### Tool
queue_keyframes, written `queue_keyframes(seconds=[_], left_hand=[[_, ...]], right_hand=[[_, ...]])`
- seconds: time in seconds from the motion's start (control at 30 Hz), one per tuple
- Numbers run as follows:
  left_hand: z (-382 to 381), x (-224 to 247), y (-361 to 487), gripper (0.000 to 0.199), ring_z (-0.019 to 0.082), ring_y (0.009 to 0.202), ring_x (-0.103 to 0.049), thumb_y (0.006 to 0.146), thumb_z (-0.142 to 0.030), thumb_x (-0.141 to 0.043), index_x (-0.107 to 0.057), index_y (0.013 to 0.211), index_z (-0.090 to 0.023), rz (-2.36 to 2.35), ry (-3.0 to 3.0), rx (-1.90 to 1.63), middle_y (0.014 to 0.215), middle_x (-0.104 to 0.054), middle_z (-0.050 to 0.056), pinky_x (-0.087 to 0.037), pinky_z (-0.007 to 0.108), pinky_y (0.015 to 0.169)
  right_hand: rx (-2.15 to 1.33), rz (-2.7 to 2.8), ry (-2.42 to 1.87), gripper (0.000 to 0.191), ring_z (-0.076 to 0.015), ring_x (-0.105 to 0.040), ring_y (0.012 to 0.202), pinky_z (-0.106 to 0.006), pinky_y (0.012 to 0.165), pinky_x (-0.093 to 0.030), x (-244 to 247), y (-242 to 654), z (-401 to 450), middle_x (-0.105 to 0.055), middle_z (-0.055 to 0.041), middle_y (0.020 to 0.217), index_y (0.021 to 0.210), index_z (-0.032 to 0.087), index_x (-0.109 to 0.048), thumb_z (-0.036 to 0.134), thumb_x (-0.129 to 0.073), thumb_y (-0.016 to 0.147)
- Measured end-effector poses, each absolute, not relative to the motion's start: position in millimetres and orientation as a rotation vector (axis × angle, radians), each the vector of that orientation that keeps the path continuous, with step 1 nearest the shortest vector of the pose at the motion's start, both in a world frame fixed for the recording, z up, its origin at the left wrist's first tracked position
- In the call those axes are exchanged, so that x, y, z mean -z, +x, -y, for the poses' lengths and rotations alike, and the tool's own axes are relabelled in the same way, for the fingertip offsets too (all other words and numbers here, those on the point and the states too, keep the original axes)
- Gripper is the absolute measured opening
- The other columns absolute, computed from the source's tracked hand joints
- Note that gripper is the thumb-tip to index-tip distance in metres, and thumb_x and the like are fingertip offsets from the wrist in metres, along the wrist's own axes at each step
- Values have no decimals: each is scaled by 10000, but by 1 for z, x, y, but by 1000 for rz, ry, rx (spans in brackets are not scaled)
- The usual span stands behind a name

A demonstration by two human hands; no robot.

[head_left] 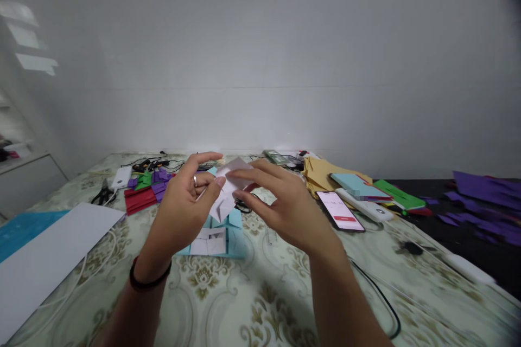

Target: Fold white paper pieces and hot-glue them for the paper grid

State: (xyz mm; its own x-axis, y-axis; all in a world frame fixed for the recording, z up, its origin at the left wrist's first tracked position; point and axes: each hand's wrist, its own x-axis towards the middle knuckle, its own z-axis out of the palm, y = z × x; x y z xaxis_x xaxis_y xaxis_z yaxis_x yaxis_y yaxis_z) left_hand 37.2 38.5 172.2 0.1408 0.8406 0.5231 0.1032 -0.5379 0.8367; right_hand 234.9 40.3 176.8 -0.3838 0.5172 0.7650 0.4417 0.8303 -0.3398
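A folded piece of white paper [222,207] is held up above the table, between both hands. My left hand [185,203], with a ring on one finger and a dark band at the wrist, pinches its left side with the thumb. My right hand [280,200] has its fingers on the paper's right side, with the thumb just below them. Beneath the paper, a light blue sheet [236,241] with folded white pieces [209,244] on it lies on the table, partly hidden by my left hand.
Red [140,199], green and purple folded papers lie left, near scissors [103,193]. A large white sheet [52,260] is at the far left. On the right are a phone [340,211], a power strip [364,206], yellow papers [321,173], cables and purple strips [484,200].
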Motion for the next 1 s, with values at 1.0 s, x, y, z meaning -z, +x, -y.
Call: queue_keyframes(seconds=[1.0], left_hand=[[-42,-174,34,279,157,873,-728,957,-55,-510,-725,946,-233,-1067,2584,-1453,938,-794,0,-546,262,832]], right_hand=[[-97,2000,-931,284,-197,-755,796,-316,731,-576,-179,241,-37,-807,-26,1032,1152,250,-648,73,-700,936]])
